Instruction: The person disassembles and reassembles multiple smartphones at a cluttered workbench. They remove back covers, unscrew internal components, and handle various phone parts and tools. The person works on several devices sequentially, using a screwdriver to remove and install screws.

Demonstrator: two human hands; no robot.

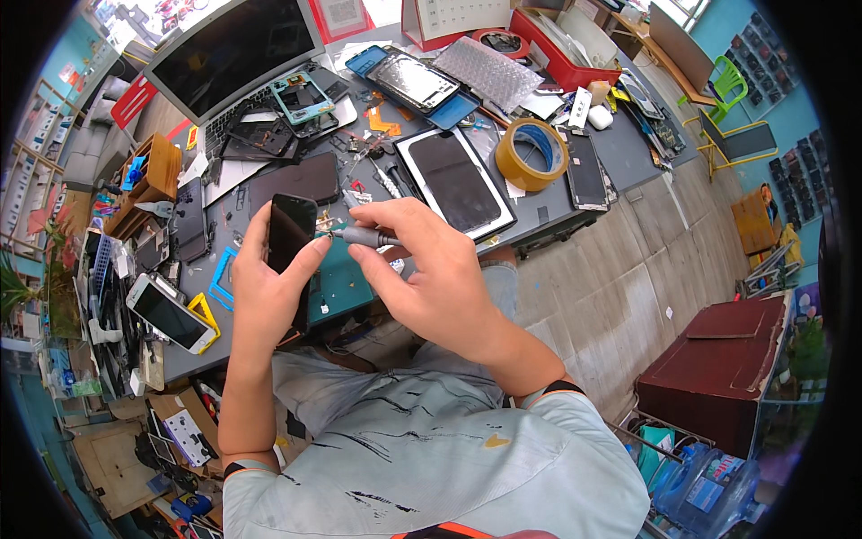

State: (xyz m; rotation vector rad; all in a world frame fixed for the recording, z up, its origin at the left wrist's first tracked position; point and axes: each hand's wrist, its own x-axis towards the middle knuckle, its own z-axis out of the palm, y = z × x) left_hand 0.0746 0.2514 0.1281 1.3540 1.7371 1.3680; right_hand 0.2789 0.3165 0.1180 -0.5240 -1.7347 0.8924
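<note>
A black smartphone (292, 235) is gripped along its edges by my left hand (277, 283), thumb on the near side, dark screen facing up. Between thumb and fingers of my right hand (440, 269) is a grey cylindrical tool (364, 237). Its narrow tip points left at the phone's right edge; whether they touch I cannot tell. Beneath both hands lies a green work mat (344, 278) with tiny scraps on it. Right of the tool, a white-framed phone screen (456, 182) rests flat on the grey desk.
A laptop (238, 58) with phone parts piled on its keyboard stands at the back left. To the right are a yellow tape roll (532, 154) and a red box (566, 52). A white phone (169, 313) lies at the left desk edge, beside a wooden drawer unit (148, 180).
</note>
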